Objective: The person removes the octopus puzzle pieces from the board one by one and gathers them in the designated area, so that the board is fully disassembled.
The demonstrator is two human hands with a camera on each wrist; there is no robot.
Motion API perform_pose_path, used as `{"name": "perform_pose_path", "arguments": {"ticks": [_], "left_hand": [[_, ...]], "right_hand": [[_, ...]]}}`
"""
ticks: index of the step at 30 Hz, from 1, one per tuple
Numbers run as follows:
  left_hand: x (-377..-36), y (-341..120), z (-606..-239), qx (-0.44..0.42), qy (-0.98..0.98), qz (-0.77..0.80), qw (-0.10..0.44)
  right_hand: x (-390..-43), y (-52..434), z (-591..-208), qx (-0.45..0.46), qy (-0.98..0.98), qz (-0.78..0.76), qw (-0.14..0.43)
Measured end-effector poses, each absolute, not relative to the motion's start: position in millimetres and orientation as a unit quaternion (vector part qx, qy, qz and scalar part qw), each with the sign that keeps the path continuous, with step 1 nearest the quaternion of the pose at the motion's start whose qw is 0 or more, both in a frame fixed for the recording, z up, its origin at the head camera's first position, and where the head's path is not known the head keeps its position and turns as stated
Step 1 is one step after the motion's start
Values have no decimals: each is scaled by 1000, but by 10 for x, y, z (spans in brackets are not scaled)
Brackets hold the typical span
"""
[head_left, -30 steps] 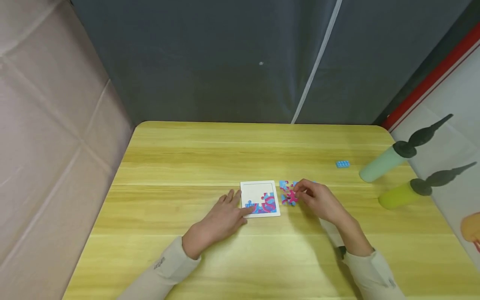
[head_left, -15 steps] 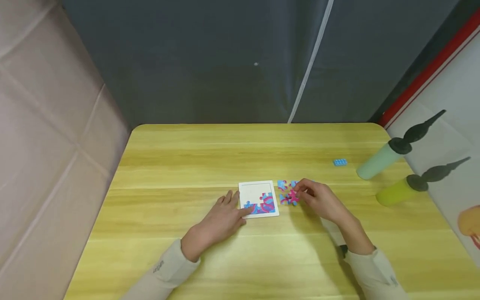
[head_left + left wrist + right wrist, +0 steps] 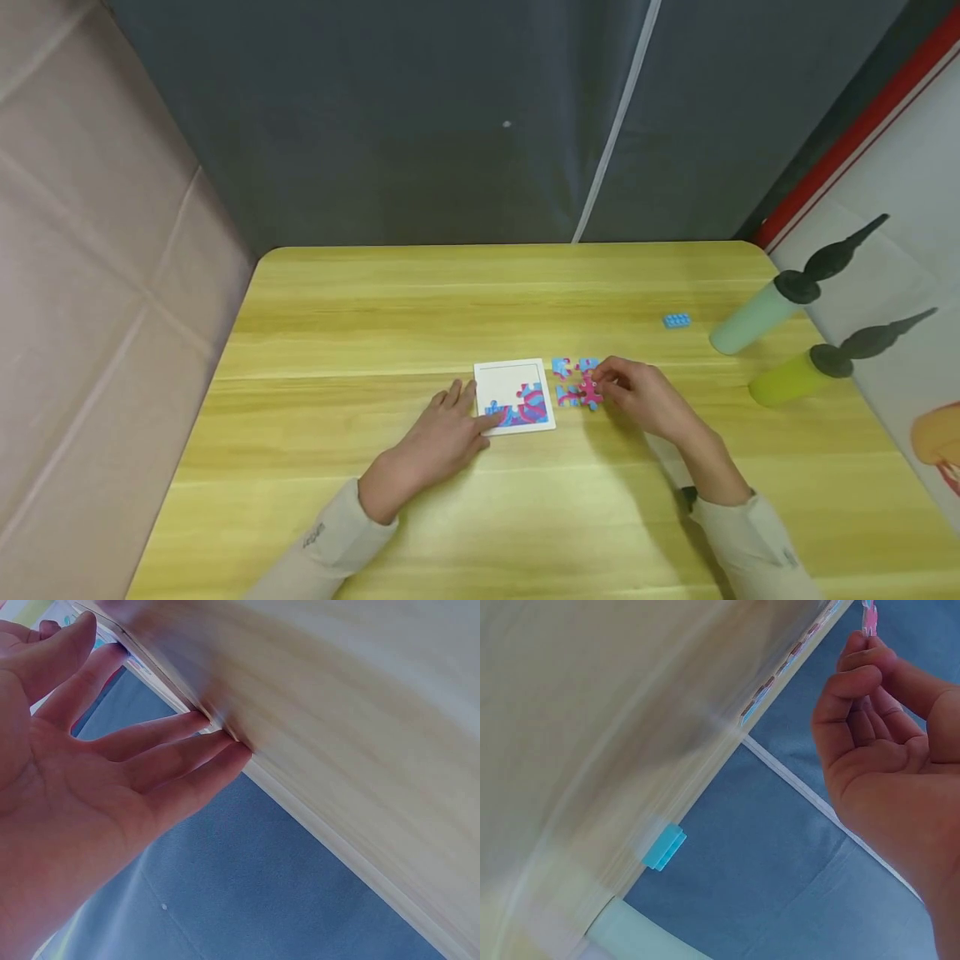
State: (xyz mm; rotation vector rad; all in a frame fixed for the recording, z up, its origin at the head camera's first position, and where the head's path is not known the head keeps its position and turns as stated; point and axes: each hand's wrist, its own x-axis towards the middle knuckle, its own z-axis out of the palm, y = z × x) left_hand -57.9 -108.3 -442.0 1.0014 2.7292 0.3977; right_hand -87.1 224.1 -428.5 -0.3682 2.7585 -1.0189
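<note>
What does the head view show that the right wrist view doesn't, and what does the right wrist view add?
Only the head view: the left hand, touching the white puzzle tray.

Only the right wrist view: the palm side of the right hand, and its pinched pink puzzle piece seen nearly edge-on.

Both: that hand and piece, loose puzzle pieces, the blue brick, the light green bottle and the table.

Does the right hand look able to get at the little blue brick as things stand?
Probably yes: the blue brick lies on the table beyond the right hand, and nothing visible seems to block the way. But it pinches a pink puzzle piece, which would likely need setting down first.
</note>
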Motion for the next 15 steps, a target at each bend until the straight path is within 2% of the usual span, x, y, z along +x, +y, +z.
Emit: {"name": "perform_pose_path", "arguments": {"ticks": [15], "left_hand": [[-596, -1084, -4412, 336, 925, 140, 112]], "right_hand": [[-900, 2329, -4303, -115, 929, -335, 103]]}}
